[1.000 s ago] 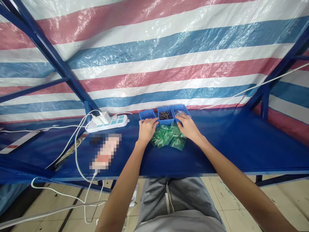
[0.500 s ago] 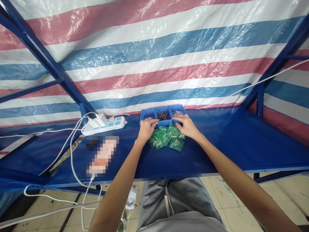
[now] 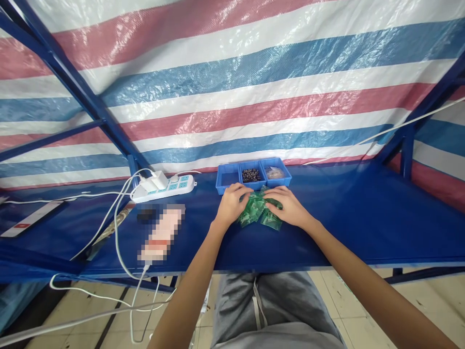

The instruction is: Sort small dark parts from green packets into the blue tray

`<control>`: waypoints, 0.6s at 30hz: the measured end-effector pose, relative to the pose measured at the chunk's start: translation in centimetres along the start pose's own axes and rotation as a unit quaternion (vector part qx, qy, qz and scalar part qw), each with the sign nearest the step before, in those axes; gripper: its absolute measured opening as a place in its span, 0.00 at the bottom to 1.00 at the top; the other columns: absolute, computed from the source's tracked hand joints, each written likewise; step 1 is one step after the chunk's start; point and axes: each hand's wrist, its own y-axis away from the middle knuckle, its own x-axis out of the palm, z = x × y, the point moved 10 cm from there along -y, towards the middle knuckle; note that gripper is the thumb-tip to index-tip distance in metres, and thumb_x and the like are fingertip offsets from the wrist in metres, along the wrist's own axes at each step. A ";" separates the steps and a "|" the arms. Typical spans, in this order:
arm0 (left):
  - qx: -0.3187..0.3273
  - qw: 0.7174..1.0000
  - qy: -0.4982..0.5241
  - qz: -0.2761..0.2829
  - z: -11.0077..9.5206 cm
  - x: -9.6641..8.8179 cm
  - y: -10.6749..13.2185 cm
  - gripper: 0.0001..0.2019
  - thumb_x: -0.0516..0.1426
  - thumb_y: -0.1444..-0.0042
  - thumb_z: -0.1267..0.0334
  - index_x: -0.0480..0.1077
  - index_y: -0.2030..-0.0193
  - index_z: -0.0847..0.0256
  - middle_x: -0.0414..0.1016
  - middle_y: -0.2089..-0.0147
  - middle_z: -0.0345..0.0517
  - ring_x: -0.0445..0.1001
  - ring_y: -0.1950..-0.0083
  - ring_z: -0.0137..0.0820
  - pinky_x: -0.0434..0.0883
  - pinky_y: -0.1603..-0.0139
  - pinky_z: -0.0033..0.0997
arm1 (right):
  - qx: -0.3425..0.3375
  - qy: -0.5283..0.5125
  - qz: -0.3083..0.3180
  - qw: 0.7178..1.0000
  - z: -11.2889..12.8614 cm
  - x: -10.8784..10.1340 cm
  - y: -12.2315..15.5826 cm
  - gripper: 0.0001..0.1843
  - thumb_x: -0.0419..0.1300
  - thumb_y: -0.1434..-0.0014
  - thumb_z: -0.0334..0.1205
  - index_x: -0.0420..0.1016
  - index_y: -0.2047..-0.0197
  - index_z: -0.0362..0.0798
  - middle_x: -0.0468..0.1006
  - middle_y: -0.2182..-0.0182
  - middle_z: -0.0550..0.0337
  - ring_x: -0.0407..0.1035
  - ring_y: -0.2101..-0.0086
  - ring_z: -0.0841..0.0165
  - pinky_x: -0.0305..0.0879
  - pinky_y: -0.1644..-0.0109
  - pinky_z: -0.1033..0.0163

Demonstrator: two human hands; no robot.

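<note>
A heap of small green plastic bags [image 3: 253, 209] with small pieces inside lies on the blue table, just in front of the blue three-compartment tray [image 3: 228, 190]. From the left, my left hand [image 3: 232, 206] closes on the heap with bent fingers. My right hand [image 3: 286, 206] grips the bags from the opposite side, thumb and fingers about their edge. Part of the heap is hidden under the fingers. The tray's left compartment is bare, small dark metallic parts [image 3: 251, 175] fill the middle one, and a clear plastic bag [image 3: 274, 172] lies in the right one.
A white power strip [image 3: 163, 188] with plugged-in chargers is left of the tray. White cables [image 3: 115, 225] run over the table's front edge. A blurred-out phone-like object [image 3: 163, 232] and a flat white-and-red device [image 3: 32, 220] lie further left. A striped sheet [image 3: 254, 97] hangs behind.
Both hands have come off the tray's front edge and moved down onto the green bags. The heap is now pressed closer together. The view has shifted slightly.
</note>
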 end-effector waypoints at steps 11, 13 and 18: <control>-0.012 0.994 -0.013 0.109 -0.7 1.9 1.8 0.20 0.51 0.32 0.52 0.69 0.36 0.47 0.70 0.39 0.50 0.71 0.40 0.45 0.70 0.43 0.47 | 0.001 0.004 0.061 0.998 -0.5 0.6 0.3 0.14 0.57 0.32 0.48 0.80 0.48 0.58 0.75 0.40 0.60 0.64 0.38 0.52 0.62 0.35 0.41; -0.009 0.993 -0.016 0.120 -0.9 2.0 1.9 0.18 0.51 0.32 0.52 0.71 0.39 0.46 0.69 0.39 0.50 0.69 0.38 0.46 0.70 0.43 0.47 | 0.016 -0.013 0.046 0.999 -0.9 0.1 0.3 0.13 0.58 0.33 0.50 0.80 0.52 0.56 0.76 0.42 0.59 0.66 0.38 0.53 0.63 0.35 0.42; -0.011 0.994 0.010 0.111 -0.7 2.1 1.8 0.14 0.51 0.32 0.52 0.76 0.51 0.51 0.68 0.41 0.51 0.67 0.36 0.45 0.71 0.43 0.44 | 0.033 -0.015 0.059 0.998 -1.1 0.2 0.4 0.12 0.60 0.35 0.52 0.76 0.57 0.53 0.74 0.40 0.55 0.64 0.37 0.51 0.66 0.38 0.42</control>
